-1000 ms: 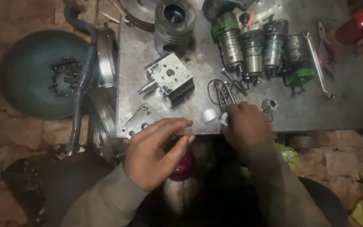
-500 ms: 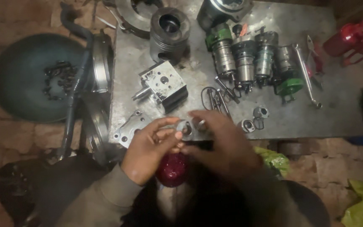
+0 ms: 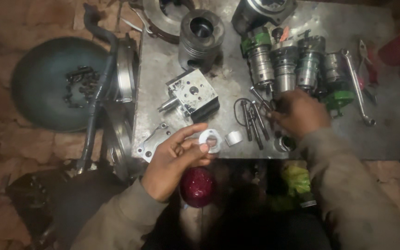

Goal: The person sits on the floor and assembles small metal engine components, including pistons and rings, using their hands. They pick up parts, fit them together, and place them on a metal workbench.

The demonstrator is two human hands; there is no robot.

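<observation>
Left hand (image 3: 174,155) pinching pale flanged ring (image 3: 210,140) off bench; right hand (image 3: 299,112) closing loosely over long bolts (image 3: 254,121), none lifted; 4 cylinder assemblies (image 3: 292,65) untouched.

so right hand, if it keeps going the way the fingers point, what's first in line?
The right hand points left, fingertips already at the loose bolts. Past those, likely the square pump block, though depth is hard to judge.

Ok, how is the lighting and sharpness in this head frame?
Head view: dim overall, with light falling on the metal table; the lower part sinks into shadow. The left hand holding a pale ring is fairly sharp; the right hand over the bolts looks slightly soft.
</observation>
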